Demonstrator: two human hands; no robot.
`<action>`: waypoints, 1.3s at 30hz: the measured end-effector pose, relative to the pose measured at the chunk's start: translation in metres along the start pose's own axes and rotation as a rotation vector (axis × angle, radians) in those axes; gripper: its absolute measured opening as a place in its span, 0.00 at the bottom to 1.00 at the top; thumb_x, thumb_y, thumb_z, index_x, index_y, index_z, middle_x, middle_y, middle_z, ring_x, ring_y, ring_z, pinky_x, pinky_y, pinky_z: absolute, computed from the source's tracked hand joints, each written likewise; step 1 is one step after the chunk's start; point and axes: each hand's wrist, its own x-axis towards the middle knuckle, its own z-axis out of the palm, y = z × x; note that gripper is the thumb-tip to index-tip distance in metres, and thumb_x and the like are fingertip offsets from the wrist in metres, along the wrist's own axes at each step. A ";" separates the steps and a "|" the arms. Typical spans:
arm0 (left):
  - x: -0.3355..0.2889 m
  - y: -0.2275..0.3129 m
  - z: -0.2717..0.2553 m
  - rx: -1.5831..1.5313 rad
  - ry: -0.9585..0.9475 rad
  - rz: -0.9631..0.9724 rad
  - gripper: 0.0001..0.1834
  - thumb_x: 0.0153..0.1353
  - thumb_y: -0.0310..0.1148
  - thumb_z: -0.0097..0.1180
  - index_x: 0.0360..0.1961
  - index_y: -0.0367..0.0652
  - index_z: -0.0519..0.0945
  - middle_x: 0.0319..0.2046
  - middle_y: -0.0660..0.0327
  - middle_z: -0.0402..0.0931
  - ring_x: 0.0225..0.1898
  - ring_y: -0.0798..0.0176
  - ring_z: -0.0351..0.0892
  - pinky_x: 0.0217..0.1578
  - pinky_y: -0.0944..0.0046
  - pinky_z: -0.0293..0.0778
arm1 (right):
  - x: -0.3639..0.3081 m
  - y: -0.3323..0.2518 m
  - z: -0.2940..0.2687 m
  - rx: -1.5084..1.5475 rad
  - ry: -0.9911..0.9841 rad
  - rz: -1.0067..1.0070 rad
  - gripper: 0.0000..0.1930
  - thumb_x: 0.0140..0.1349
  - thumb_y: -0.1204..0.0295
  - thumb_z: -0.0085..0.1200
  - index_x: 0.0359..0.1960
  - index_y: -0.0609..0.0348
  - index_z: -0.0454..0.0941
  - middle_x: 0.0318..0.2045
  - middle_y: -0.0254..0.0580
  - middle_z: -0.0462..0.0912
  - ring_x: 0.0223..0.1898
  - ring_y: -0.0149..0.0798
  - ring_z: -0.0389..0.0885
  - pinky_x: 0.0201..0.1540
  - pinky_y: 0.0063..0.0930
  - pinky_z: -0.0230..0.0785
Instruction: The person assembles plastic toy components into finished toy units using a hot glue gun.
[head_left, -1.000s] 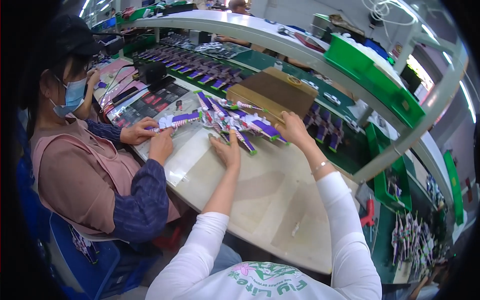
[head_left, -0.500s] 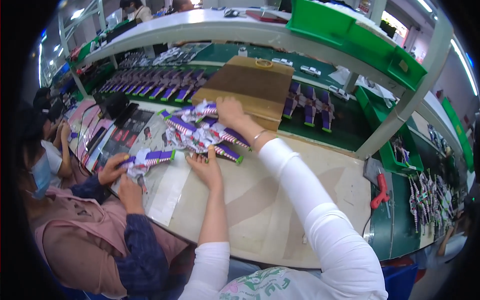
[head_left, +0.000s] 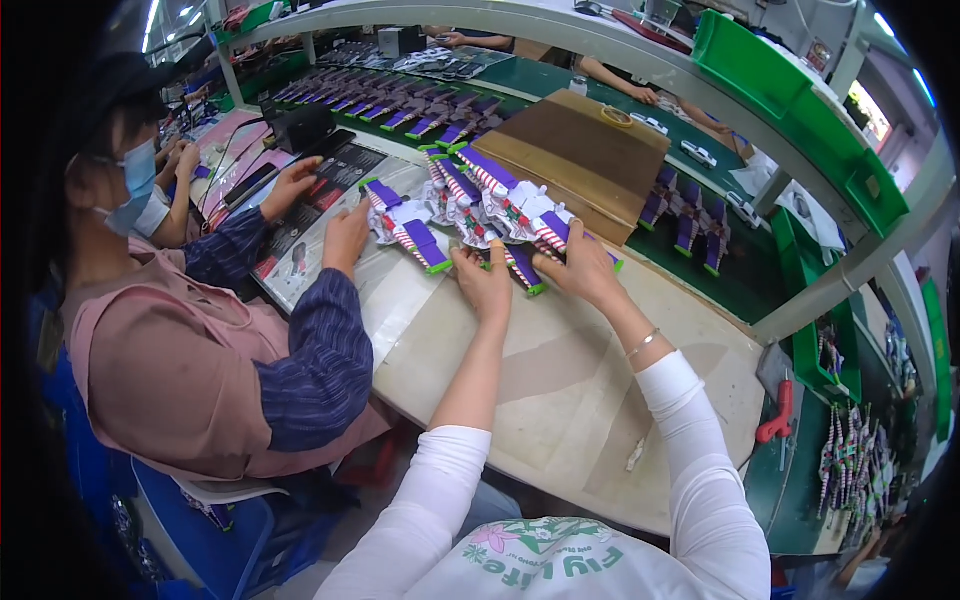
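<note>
A pile of winged toy pieces (head_left: 490,205), white in the middle with purple wings, red-striped edges and green tips, lies on the worktable. My left hand (head_left: 483,285) is at the pile's near side, thumb and fingers closed on a piece. My right hand (head_left: 588,268) pinches the striped wing of a piece at the pile's right end. The pieces overlap, so I cannot tell whether both hands hold the same one. Left of the pile, another winged toy piece (head_left: 405,222) lies beside a co-worker's hand (head_left: 346,238); the co-worker's other hand (head_left: 290,187) is raised with fingers apart.
Behind the pile stands a brown cardboard box (head_left: 570,150). Rows of winged pieces lie on the green conveyor (head_left: 520,78) beyond. A white shelf (head_left: 470,20) with green bins (head_left: 770,75) crosses overhead. On the right rests a red glue gun (head_left: 779,412).
My right hand has come from the pile's far side by the box to its near right end. The co-worker's piece now lies against the pile, one hand drawn back. The view has swung left.
</note>
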 end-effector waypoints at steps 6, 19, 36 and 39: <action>-0.006 0.001 -0.004 0.112 -0.109 0.040 0.40 0.48 0.44 0.71 0.53 0.27 0.64 0.42 0.43 0.75 0.43 0.47 0.77 0.47 0.55 0.72 | 0.015 0.018 0.006 0.026 -0.034 0.103 0.20 0.45 0.73 0.60 0.41 0.69 0.72 0.35 0.64 0.82 0.41 0.62 0.81 0.44 0.49 0.72; -0.011 0.008 -0.001 -0.052 -0.148 -0.042 0.52 0.50 0.45 0.71 0.62 0.19 0.55 0.40 0.44 0.76 0.37 0.55 0.80 0.41 0.61 0.77 | -0.002 0.076 0.006 0.273 -0.021 0.137 0.33 0.36 0.62 0.75 0.43 0.66 0.74 0.39 0.57 0.83 0.44 0.53 0.81 0.48 0.41 0.71; -0.008 0.027 -0.007 0.158 -0.115 -0.110 0.34 0.70 0.47 0.43 0.61 0.23 0.59 0.41 0.37 0.76 0.42 0.39 0.77 0.44 0.48 0.70 | -0.011 0.017 0.023 0.742 0.076 0.187 0.29 0.39 0.73 0.74 0.44 0.63 0.71 0.30 0.32 0.79 0.27 0.27 0.74 0.29 0.25 0.71; -0.005 0.019 -0.008 0.217 -0.049 -0.136 0.32 0.70 0.48 0.40 0.57 0.23 0.64 0.42 0.36 0.76 0.45 0.37 0.76 0.46 0.47 0.70 | -0.009 0.000 0.062 0.837 0.133 0.161 0.33 0.38 0.75 0.75 0.48 0.63 0.70 0.38 0.37 0.81 0.35 0.31 0.78 0.40 0.28 0.73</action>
